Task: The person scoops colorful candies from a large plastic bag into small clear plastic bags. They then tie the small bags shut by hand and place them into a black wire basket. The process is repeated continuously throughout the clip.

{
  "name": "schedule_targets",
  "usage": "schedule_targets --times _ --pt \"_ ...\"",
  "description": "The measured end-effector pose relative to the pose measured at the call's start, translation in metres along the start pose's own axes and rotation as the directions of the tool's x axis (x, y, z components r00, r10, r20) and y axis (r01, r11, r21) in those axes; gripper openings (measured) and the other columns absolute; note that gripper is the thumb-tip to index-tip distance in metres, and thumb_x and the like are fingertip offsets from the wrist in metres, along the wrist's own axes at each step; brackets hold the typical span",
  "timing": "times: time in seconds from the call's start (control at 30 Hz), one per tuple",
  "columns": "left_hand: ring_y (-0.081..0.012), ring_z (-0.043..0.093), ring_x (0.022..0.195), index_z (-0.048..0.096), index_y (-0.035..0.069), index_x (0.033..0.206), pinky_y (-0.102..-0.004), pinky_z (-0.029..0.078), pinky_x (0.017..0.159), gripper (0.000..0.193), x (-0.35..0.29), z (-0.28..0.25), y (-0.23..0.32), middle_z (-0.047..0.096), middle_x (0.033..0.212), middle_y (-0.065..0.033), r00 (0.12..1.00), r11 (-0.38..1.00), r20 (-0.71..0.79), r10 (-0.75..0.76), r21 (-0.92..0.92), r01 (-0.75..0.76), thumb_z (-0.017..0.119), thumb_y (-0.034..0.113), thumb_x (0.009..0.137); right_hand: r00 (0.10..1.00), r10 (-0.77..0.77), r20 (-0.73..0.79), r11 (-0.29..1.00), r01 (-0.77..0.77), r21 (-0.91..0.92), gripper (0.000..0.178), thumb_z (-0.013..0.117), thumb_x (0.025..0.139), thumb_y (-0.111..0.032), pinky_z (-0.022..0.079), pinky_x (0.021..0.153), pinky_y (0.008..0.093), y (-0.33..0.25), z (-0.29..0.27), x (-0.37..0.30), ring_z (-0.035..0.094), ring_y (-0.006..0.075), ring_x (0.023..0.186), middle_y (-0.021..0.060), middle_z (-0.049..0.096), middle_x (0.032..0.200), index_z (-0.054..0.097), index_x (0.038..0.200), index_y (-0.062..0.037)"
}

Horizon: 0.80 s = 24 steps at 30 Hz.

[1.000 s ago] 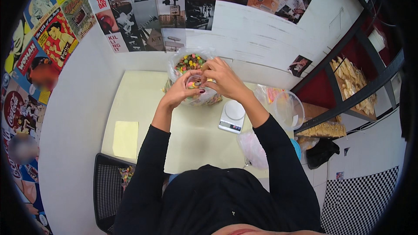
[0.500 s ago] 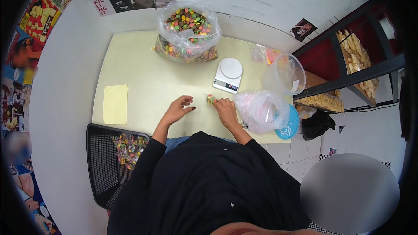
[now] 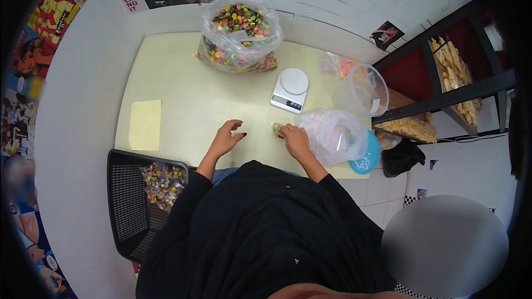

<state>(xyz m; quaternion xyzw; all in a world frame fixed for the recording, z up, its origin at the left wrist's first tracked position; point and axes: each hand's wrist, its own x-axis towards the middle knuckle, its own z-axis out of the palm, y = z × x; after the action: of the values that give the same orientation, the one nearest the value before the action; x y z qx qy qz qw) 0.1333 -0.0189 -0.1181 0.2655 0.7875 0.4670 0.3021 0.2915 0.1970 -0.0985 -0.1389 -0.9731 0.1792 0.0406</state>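
Note:
Pinched in the fingers of my right hand (image 3: 296, 142) is a small transparent packet of colourful button candies (image 3: 277, 129), held over the table on the near side of the white kitchen scale (image 3: 290, 91). My left hand (image 3: 225, 138) hovers to the left of it, fingers apart and curved, holding nothing. Beside my right hand lies a plastic bag (image 3: 335, 138) with pinkish contents. At the back stands a big open transparent bag of the same loose candies (image 3: 239, 36).
A black plastic basket (image 3: 127, 205) with several filled candy packets (image 3: 165, 185) sits at my left. On the table (image 3: 183, 77) lies a yellow sheet (image 3: 145, 125). To the right are a transparent tub (image 3: 363, 91), a blue lid (image 3: 366, 155) with white bits and a black metal rack (image 3: 443, 99).
My right hand has shifted slightly right and towards me with the candy packet. My left hand stays nearly in place, open. The whole view has tilted a little.

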Motion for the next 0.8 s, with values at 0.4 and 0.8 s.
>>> schedule_targets --times 0.4,0.8 --pt "-0.0293 0.057 0.112 0.054 0.002 0.124 -0.0379 0.047 0.095 0.052 -0.008 0.016 0.003 0.059 0.119 -0.0162 0.996 0.999 0.078 0.042 -0.021 -0.040 0.075 0.021 0.080 0.990 0.048 -0.130 0.964 -0.012 0.265 0.009 0.057 0.088 -0.012 0.044 0.073 0.0431 -0.019 -0.039 0.004 0.058 0.0355 0.083 0.0144 0.059 0.087 0.059 0.092 -0.0033" --pt "-0.0349 0.043 0.123 0.046 0.008 0.129 -0.0412 0.035 0.105 0.086 0.029 0.025 0.054 0.048 0.131 -0.0157 0.914 0.909 0.147 0.379 0.124 -0.397 0.089 0.027 0.058 0.999 -0.044 -0.015 0.850 0.045 0.526 0.010 0.058 0.089 -0.008 0.047 0.075 0.0421 -0.051 -0.077 0.009 0.060 0.0356 0.087 0.0157 0.062 0.090 0.058 0.095 0.0003"
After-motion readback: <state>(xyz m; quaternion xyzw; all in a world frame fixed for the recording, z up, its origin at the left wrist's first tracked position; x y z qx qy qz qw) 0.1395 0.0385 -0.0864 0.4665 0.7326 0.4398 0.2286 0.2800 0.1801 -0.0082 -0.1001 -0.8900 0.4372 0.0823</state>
